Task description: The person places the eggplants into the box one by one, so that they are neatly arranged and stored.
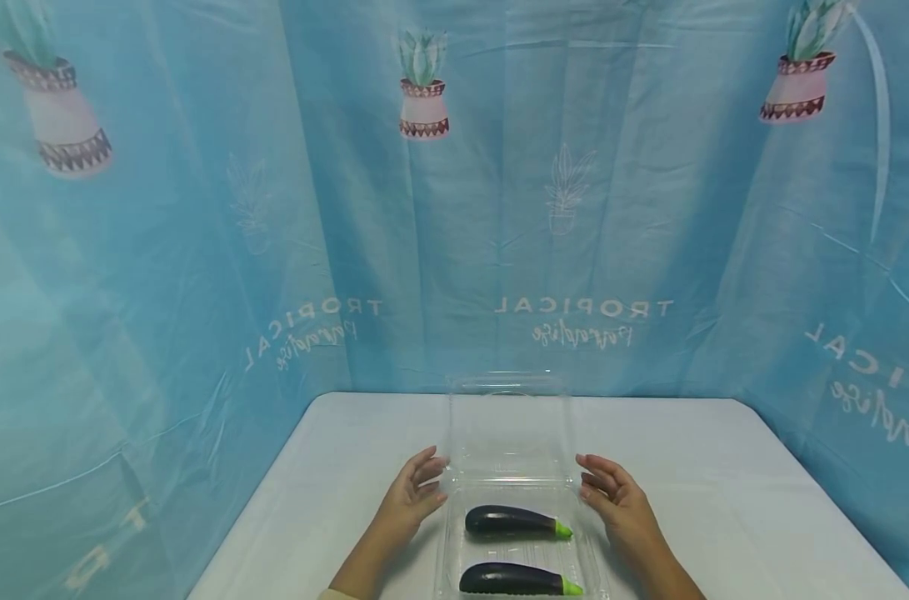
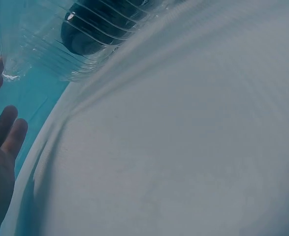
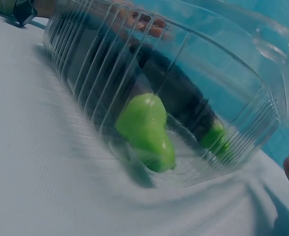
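Note:
A clear plastic clamshell container [image 1: 591,554] lies on the white table with its lid [image 1: 510,429] swung back at the far side. Inside its base are two dark eggplants, a farther one [image 1: 508,521] and a nearer one [image 1: 508,577], side by side with green stem ends to the right. At the container's left edge by the hinge, my left hand [image 1: 407,504] has its fingers loosely spread. My right hand [image 1: 621,507] mirrors it on the right, fingers slightly bent beside the hinge. In the right wrist view, green caps [image 3: 146,130] show through the ribbed wall.
A white cloth covers the table [image 1: 694,483], and its far edge runs behind the lid. Blue curtains [image 1: 454,250] with printed potted plants and lettering enclose the back and both sides.

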Available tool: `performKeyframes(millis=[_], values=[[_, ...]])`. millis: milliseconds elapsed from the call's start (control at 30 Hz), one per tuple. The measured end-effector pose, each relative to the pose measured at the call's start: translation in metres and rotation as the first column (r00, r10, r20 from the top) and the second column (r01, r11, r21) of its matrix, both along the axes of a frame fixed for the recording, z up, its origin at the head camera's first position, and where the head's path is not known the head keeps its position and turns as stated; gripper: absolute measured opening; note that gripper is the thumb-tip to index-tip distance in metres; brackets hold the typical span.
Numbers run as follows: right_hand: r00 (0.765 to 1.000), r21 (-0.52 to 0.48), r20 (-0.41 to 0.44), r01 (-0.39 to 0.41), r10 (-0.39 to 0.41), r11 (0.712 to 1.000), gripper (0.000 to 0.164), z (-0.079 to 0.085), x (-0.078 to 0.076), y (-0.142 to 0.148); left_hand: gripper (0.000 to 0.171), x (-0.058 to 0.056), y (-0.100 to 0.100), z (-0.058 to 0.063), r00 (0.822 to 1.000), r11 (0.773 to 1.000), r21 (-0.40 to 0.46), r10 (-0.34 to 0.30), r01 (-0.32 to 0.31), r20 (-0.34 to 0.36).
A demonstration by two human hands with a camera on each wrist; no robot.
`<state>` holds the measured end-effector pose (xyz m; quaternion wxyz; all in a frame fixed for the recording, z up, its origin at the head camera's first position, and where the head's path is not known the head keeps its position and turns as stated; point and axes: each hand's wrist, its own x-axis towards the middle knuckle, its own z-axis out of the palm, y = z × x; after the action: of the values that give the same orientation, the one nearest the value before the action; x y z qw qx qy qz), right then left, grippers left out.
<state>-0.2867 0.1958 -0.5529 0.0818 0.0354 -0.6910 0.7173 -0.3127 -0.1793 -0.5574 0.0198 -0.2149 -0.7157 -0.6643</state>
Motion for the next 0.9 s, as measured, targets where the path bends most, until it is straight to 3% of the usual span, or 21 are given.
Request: performKeyframes(millis=[200, 367, 500, 633, 767, 900], values=[[0.998, 0.015, -0.057, 0.025, -0.024, 1.000, 0.056, 0.000, 0.001, 0.001, 0.070, 0.001, 0.001, 0.002, 0.999, 0.998, -0.043, 0.047, -0.048, -0.024], [0.993, 0.011, -0.107, 0.056, -0.054, 0.998, 0.053, -0.001, 0.002, 0.001, 0.051, 0.003, 0.003, 0.005, 0.995, 0.992, -0.082, 0.097, -0.097, 0.004], [0.992, 0.040, -0.046, 0.121, -0.119, 0.992, 0.039, 0.002, 0.004, -0.003, 0.037, 0.004, 0.005, 0.005, 0.992, 0.989, -0.085, 0.124, -0.121, 0.025], [0.985, 0.093, 0.029, 0.164, -0.168, 0.982, 0.027, 0.005, 0.006, -0.004, 0.025, 0.006, 0.006, 0.005, 0.992, 0.989, -0.081, 0.129, -0.127, 0.013], [0.989, 0.098, 0.000, 0.149, -0.150, 0.984, 0.019, 0.005, 0.009, -0.003, 0.013, 0.008, 0.006, 0.006, 0.994, 0.990, -0.089, 0.110, -0.112, -0.029], [0.992, 0.141, -0.039, 0.127, -0.123, 0.982, 0.014, 0.003, 0.012, 0.001, 0.010, 0.011, 0.004, 0.006, 0.996, 0.991, -0.096, 0.088, -0.090, -0.027]])
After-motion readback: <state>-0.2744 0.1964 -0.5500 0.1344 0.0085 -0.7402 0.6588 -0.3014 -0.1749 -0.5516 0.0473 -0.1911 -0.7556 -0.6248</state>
